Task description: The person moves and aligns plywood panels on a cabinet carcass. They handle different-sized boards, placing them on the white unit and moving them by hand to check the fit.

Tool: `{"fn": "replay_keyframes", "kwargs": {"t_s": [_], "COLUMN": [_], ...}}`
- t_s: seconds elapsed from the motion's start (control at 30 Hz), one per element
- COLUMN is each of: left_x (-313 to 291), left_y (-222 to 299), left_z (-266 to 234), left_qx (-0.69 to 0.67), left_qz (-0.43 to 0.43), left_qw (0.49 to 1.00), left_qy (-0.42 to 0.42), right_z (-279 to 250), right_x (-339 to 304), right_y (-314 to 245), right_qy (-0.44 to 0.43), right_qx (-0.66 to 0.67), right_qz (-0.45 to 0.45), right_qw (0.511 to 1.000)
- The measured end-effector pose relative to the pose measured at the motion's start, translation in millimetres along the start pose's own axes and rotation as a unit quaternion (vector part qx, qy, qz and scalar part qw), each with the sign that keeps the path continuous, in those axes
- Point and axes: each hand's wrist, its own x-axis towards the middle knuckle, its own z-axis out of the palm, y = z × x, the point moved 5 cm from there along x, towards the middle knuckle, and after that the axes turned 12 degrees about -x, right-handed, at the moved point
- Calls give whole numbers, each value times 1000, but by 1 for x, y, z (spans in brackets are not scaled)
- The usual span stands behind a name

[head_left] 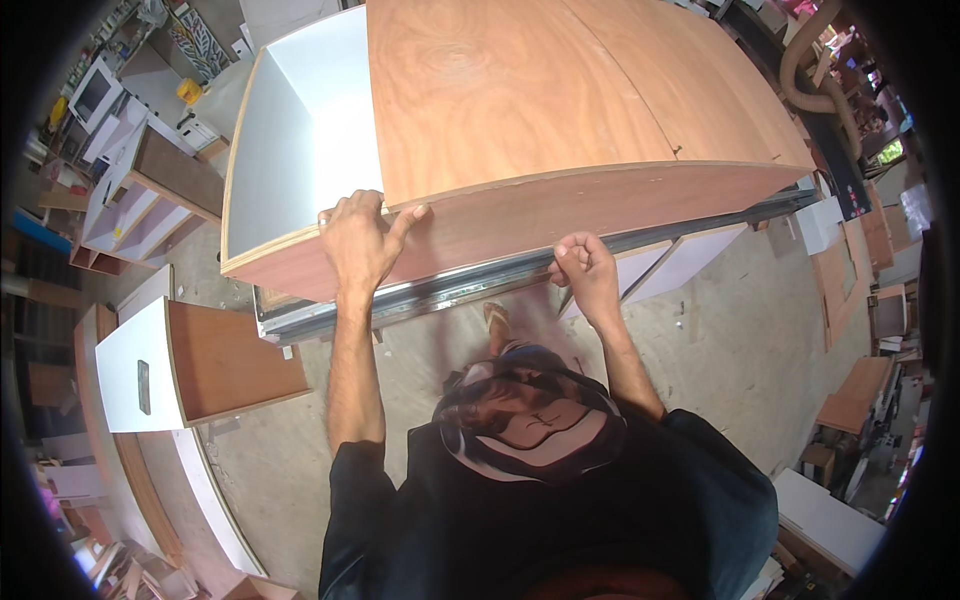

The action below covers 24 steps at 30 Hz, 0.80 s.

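A large plywood cabinet [520, 90] lies in front of me, its inside white where the left end stands uncovered. My left hand [358, 240] grips the cabinet's near edge beside the end of the plywood panel; its fingers curl over the edge and its thumb points right along it. To the right, my right hand [588, 278] hangs just off the cabinet's near side, its fingers curled together in a pinch. Whatever lies between those fingertips, if anything, is too small to make out. A thin seam crosses the panel, with a small dark mark near its lower end.
Metal rails [440, 290] run below the cabinet's near side. A white and brown box [140, 375] stands on the floor at left, near an open shelf unit [130, 205]. A thick hose [800, 75] hangs at upper right. Boards [830, 520] lie along the right.
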Motion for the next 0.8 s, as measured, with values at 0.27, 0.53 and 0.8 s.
{"fn": "replay_keyframes", "kwargs": {"t_s": [0.27,0.53,0.8], "left_x": [-3,3,26], "left_y": [-2,6,7], "left_z": [-6,-9,-25], "left_qx": [10,-39,-112], "left_qz": [12,-62,-152], "left_qw": [1000,996,973], "left_qy": [-21,-59,-132], "right_z": [21,-9,-30], "right_x": [8,28,60], "right_y": [1,-9,-8], "right_qy": [-23,29,90], "right_qx": [33,21,67], "right_qz": [-8,-33,-11], "right_qw": [999,999,994]}}
